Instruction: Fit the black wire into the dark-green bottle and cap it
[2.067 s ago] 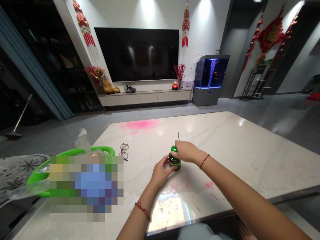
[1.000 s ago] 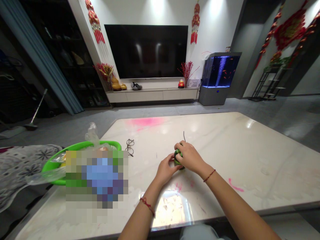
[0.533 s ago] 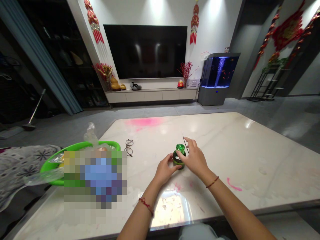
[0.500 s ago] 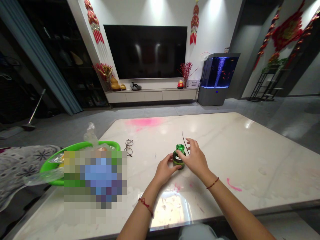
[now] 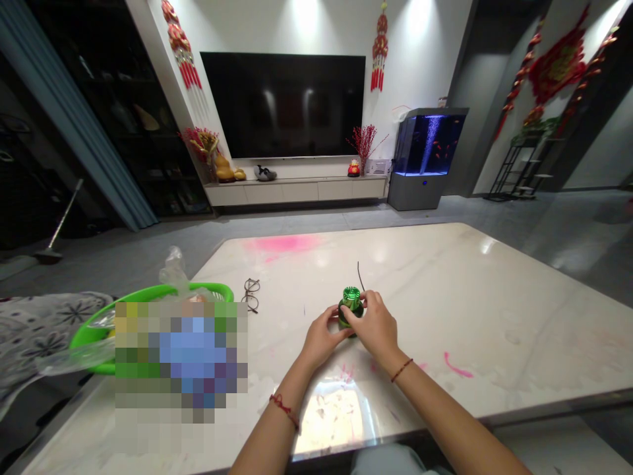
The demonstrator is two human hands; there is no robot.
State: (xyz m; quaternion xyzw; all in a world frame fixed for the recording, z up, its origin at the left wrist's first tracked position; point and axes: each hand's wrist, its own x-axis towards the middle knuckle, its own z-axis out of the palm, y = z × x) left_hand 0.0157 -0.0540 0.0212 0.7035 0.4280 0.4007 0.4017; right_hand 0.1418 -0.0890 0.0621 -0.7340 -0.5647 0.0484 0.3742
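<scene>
Green container [image 5: 351,297] upright on white table [image 5: 420,264]; our left hand [image 5: 320,338] clasped round base, right hand [image 5: 378,326] round upper part. We judge tipping possible, should right push sideways while left slackens.

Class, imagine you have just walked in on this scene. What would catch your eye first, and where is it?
First, the shiny green jar near the middle of the pale table, held between the left hand and the right hand. Then the fish tank, glowing blue in the background, right of the big dark TV. The bright green basket stands out at the picture's left, partly pixelated.
</scene>
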